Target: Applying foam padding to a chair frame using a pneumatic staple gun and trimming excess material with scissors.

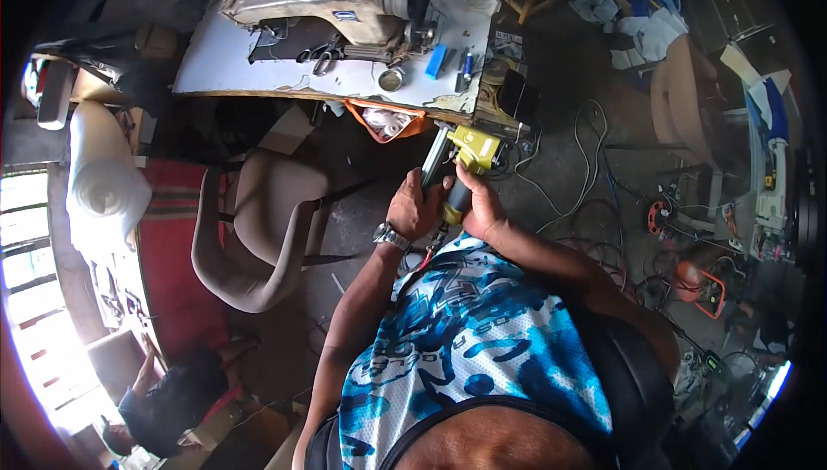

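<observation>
Before the table (228, 65), the right hand (484, 203) grips the nail gun's handle, most of its fingers hidden behind. The left hand (416, 209) grasps the magazine, fingertips partly out of sight. The nail gun (475, 148) is by the table's near right corner; whether they touch, I cannot tell. Under the table's edge, a pouch (407, 131) holds indistinct pale things. On the table, the sewing machine (345, 12) hides its own far side.

A sewing machine (353, 9) stands on a white table (211, 61).
</observation>
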### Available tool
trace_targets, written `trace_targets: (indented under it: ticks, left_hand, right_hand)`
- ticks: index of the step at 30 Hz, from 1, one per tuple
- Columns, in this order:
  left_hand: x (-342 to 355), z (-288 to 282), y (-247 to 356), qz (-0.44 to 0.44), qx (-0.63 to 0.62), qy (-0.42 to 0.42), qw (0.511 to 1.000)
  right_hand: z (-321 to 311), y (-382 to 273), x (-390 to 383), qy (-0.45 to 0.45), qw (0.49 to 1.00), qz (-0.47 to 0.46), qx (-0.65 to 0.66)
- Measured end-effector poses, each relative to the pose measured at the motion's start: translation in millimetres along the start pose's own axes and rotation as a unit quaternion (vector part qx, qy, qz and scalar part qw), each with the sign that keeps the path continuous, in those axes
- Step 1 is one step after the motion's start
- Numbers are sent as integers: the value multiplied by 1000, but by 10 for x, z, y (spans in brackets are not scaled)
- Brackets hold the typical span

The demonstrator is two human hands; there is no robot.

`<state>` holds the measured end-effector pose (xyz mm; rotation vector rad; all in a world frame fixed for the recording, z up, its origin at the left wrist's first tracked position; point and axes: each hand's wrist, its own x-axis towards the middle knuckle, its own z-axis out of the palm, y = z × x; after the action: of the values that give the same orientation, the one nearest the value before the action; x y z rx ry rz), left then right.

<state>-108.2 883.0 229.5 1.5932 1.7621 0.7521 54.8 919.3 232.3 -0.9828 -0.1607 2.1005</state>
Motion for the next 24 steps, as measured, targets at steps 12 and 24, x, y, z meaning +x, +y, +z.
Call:
trace_targets:
  ticks: [12,24]
  left_hand:
    - [703,422,390,119,214,-16,969]
    - [2352,665,72,18,216,33,976]
  right_hand:
    - [-368,-898,267,12,993,-47,106]
    - [-720,-1339,150,-81,980,-174,60]
